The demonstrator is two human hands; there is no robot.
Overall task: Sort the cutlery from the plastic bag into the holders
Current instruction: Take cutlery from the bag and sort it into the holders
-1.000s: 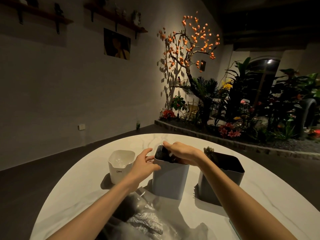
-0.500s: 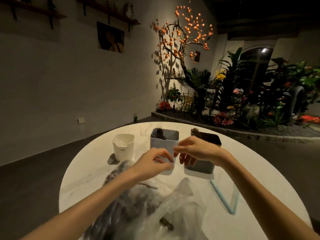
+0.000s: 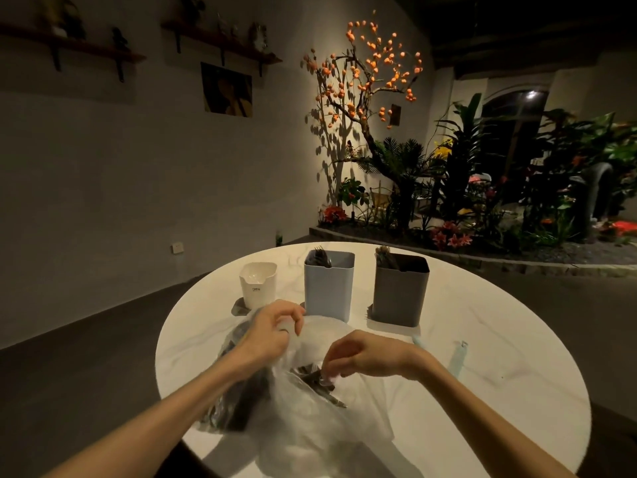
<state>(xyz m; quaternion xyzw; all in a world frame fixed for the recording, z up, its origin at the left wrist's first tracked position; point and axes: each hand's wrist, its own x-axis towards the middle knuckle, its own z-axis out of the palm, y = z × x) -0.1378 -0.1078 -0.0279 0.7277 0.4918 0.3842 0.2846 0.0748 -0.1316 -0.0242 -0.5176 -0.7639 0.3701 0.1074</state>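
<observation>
My left hand (image 3: 272,331) pinches the clear crinkled plastic bag (image 3: 310,401) open; my right hand (image 3: 358,355) grasps dark cutlery (image 3: 315,379) inside, near the round white table's (image 3: 482,401) front edge.

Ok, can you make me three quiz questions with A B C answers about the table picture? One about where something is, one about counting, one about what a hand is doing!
1. Where is the white holder?
A. left of the blue holder
B. right of the grey holder
C. inside the plastic bag

2. How many holders stand on the table?
A. two
B. three
C. five

3. The right hand is
A. flat on the table
B. in the grey holder
C. pinching dark cutlery at the bag

Answers: 1 A, it stands leftmost; 2 B, white, blue, grey; 3 C, curled fingertips meet the cutlery.
</observation>
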